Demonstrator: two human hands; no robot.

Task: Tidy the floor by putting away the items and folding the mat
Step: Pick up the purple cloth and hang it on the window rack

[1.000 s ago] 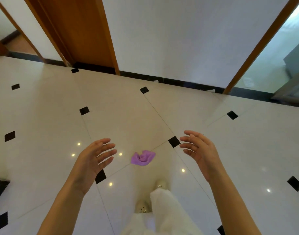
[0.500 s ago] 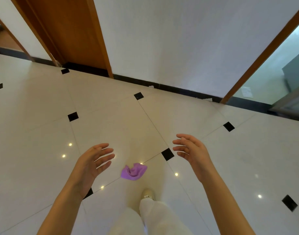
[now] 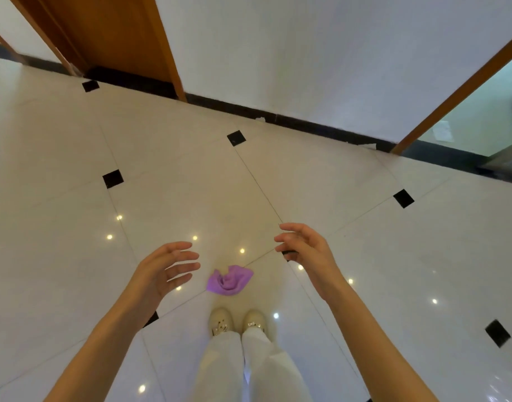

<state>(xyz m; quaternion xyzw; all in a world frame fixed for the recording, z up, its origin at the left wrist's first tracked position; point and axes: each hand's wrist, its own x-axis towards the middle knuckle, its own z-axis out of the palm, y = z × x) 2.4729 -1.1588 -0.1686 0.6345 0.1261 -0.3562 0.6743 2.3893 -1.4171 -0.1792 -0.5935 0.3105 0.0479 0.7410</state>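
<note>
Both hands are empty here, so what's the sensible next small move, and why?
Probably bend down and reach one hand to the crumpled purple cloth. It lies on the tiled floor just ahead of the shoes, between the open left hand and right hand, neither touching it.

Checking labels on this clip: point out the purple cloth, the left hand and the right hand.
purple cloth (image 3: pixel 229 280): head view, crumpled middle.
left hand (image 3: pixel 159 271): head view, palm.
right hand (image 3: pixel 308 250): head view, back of hand.
</note>
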